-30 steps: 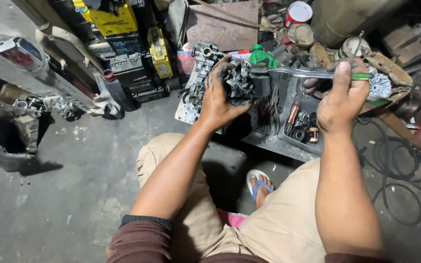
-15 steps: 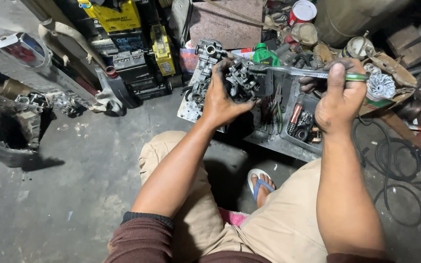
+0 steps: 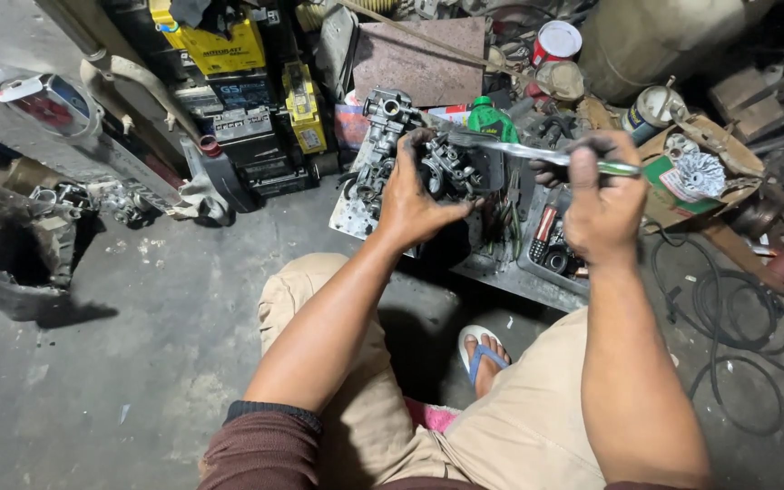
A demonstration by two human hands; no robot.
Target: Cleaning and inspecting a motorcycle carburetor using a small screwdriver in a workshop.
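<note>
Left hand [image 3: 415, 195]: closed around the engine part [image 3: 451, 168] — held up over the tool tray [image 3: 510, 272].
Right hand [image 3: 602, 195]: fist shut on the wrench [image 3: 537, 152] — its head meets the part.

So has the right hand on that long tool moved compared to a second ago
Yes. The right hand on the long tool has moved left, away from the crumpled foil piece, toward the dark metal part in the left hand.

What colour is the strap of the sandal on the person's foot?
Blue strap on a white sandal, clearest in the head view.
</note>
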